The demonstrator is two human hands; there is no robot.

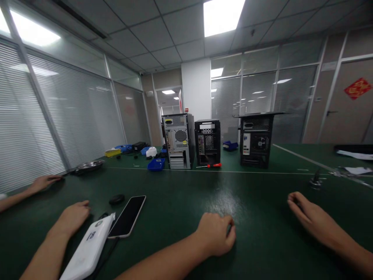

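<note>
My left hand (pixel 217 234) rests on the green tabletop (pixel 250 202), fingers curled into a loose fist. A small dark gap shows between thumb and forefinger, with nothing visible in it. To the right, my right hand (pixel 313 219) also lies curled on the table, thumb close to the fingers, holding nothing I can see. Left of my left hand are a phone (pixel 128 216) with a dark screen and a white power bank (pixel 89 245) marked 18, with a black cable. Beyond my right hand stands a small dark metallic object (pixel 316 181), too blurred to name.
Another person's hands (pixel 71 219) rest at the left. Farther back stand a silver computer case (pixel 178 142), a black case (pixel 208 143) and another black case (pixel 255 142) with a panel on top. A red screwdriver (pixel 214 165), blue tray (pixel 156 164) and metal dish (pixel 89 166) lie about.
</note>
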